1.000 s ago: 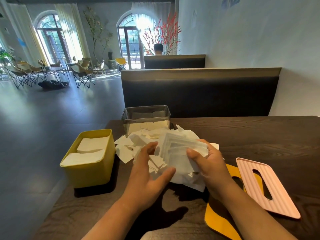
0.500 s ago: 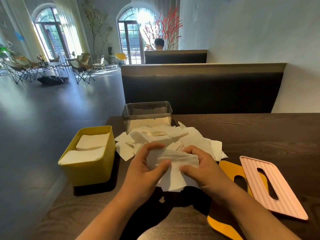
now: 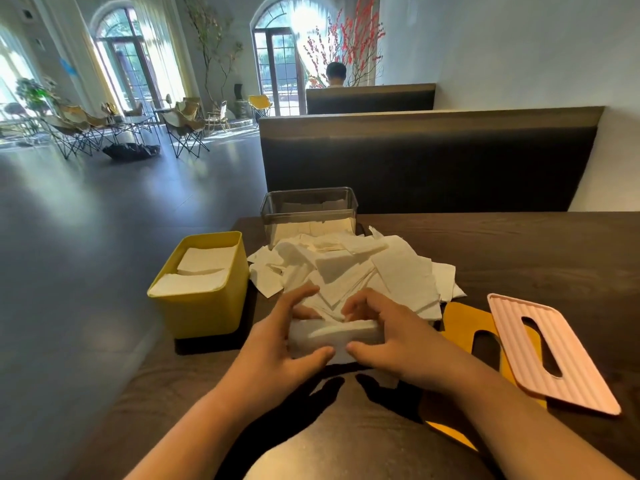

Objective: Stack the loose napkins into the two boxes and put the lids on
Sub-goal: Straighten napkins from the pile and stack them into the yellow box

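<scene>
A squared-up bundle of white napkins [image 3: 334, 336] is held just above the dark table, gripped between my left hand [image 3: 277, 355] and my right hand [image 3: 391, 337], fingers curled over its far edge and thumbs on the near side. Behind it lies a loose heap of napkins [image 3: 363, 268]. A yellow box [image 3: 204, 306] at the left holds stacked napkins. A clear grey box [image 3: 308, 211] behind the heap is partly filled. A pink slotted lid [image 3: 547, 351] lies at the right, overlapping a yellow slotted lid [image 3: 464, 327].
The dark wooden table [image 3: 519, 251] ends at the left just beyond the yellow box, with grey floor below. A dark booth backrest [image 3: 429, 161] stands behind the table. A person sits at a farther booth [image 3: 336, 74]. Folding chairs stand far left.
The loose sheets held between my hands have been gathered into a compact block and drawn nearer to me and lower, away from the heap.
</scene>
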Motion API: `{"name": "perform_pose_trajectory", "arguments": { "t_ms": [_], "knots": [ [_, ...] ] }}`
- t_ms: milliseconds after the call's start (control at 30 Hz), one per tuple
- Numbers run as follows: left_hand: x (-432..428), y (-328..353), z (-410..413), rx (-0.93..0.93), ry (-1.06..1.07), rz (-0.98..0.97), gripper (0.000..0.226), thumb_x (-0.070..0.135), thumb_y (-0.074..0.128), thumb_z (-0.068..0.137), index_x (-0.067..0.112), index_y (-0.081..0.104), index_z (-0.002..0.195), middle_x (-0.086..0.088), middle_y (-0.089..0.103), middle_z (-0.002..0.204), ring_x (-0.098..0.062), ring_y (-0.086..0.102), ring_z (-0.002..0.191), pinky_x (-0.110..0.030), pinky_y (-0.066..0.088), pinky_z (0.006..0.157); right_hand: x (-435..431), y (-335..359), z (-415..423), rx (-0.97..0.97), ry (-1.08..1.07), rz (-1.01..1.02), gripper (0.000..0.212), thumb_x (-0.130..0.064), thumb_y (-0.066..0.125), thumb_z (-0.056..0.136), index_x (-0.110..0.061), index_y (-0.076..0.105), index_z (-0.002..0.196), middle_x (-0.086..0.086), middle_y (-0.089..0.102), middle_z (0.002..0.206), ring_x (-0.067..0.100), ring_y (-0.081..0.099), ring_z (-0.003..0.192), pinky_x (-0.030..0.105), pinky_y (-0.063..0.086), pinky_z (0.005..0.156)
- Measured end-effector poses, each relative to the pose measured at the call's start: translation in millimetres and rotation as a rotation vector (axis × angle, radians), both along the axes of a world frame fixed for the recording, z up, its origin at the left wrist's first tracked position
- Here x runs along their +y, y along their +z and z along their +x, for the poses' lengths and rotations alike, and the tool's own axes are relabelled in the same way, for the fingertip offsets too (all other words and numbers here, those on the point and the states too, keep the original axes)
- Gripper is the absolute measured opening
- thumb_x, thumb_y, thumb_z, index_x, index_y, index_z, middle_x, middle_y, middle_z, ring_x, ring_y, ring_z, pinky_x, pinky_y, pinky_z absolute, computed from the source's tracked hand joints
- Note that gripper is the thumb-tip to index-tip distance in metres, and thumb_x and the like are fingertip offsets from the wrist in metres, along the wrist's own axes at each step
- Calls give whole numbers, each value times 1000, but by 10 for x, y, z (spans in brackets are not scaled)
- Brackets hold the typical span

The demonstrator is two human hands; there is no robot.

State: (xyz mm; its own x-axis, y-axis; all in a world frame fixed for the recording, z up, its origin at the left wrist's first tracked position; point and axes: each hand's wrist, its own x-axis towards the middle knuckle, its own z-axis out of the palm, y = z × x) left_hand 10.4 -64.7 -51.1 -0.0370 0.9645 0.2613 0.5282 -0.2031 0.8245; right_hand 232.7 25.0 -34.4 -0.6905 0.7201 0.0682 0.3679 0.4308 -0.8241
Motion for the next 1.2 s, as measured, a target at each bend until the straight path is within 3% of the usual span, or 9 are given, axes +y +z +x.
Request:
{"name": "perform_pose_trajectory", "arguments": {
  "t_ms": [100, 233, 400, 533, 667, 733, 833, 1067, 1200],
  "knots": [
    [13, -78, 60, 5, -16, -43, 73, 28, 88, 82, 58, 47, 134, 13, 70, 109, -9, 69, 106, -21, 54, 86, -17, 4, 21, -100, 71, -24, 47, -26, 74, 87, -50, 51, 120, -16, 64, 113, 6, 65, 96, 23, 58, 75],
    [33, -91, 94, 5, -48, -44, 54, 20, 83, 86, 50, 59, 123, 12, 73, 106, -13, 70, 100, -27, 57, 83, 15, -3, 38, -36, 30, 8, 30, -21, 67, 89, -41, 57, 110, -14, 64, 95, 5, 59, 79, 25, 51, 67],
    [21, -80, 24, -49, 38, 9, 33, 19, 78, 94, 44, 67, 113, 22, 72, 110, -4, 70, 106, -23, 56, 87, 63, -29, 56, 2, -39, 57, 28, -32, 75, 89, -38, 60, 111, -11, 66, 102, 10, 66, 90, 37, 60, 77],
    [47, -88, 3, -115, 39, -46, 37, 23, 78, 94, 50, 65, 117, 25, 69, 116, -3, 67, 114, -30, 57, 97, 108, 23, 142, -128, -111, 118, 34, -46, 76, 90, -44, 58, 119, -16, 61, 110, 4, 62, 90, 22, 57, 76],
    [34, -72, 42, -154, -34, -113, 47, 16, 80, 92, 51, 63, 118, 27, 66, 120, 0, 64, 116, -24, 53, 101, 93, 37, 143, -162, -79, 32, 32, -41, 76, 90, -40, 61, 118, -14, 67, 105, 5, 69, 87, 29, 63, 73],
    [49, -87, 49, -188, -57, -140, 49, 14, 80, 91, 49, 63, 121, 24, 66, 121, -5, 66, 116, -33, 54, 105, 84, 33, 131, -119, -69, -13, 30, -38, 77, 89, -40, 63, 116, -15, 69, 106, 8, 70, 88, 36, 65, 76],
    [55, -90, 64, -246, -75, -138, 51, 17, 83, 88, 46, 63, 125, 16, 68, 124, -14, 66, 122, -45, 52, 110, 73, 38, 127, -83, -50, -18, 26, -37, 77, 89, -43, 65, 112, -20, 68, 105, 7, 68, 88, 33, 64, 80],
    [48, -101, 94, -270, -114, -139, 50, 6, 79, 92, 42, 64, 123, 8, 71, 124, -16, 67, 119, -47, 57, 104, 71, 29, 132, 2, -62, -86, 27, -30, 77, 91, -44, 66, 111, -17, 64, 114, 9, 66, 78, 26, 59, 66],
    [33, -71, 107, -266, -99, -138, 47, 6, 76, 94, 44, 64, 119, 12, 72, 123, -15, 68, 115, -44, 59, 100, 121, 40, 170, -86, -111, -31, 22, -33, 80, 89, -37, 66, 105, -10, 68, 104, 8, 66, 88, 20, 57, 68]
  ]
}}
